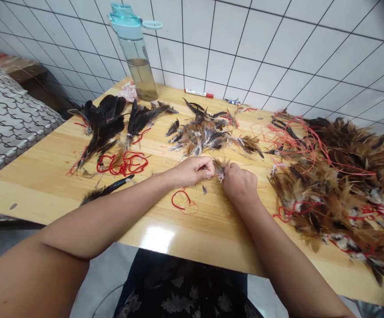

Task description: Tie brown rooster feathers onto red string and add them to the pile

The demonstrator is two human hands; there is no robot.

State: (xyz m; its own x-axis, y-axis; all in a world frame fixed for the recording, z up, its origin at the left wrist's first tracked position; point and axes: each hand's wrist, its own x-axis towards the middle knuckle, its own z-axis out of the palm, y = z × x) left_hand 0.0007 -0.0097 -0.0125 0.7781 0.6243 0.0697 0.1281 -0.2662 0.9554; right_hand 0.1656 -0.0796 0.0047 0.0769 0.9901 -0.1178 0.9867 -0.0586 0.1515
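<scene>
Nearest, a loop of red yarn (178, 206) lies on the glossy pale wooden table (205, 234). Just beyond, the bare left hand (193, 171) pinches a thin red strand (217, 175), while the bare right hand (240, 183), curled, grips a small brown feather tuft with whitish quill ends (220, 168) between both hands. Farther lie mottled loose feathers (200, 134); far left stands a clear turquoise-lidded bottle (139, 70).
</scene>
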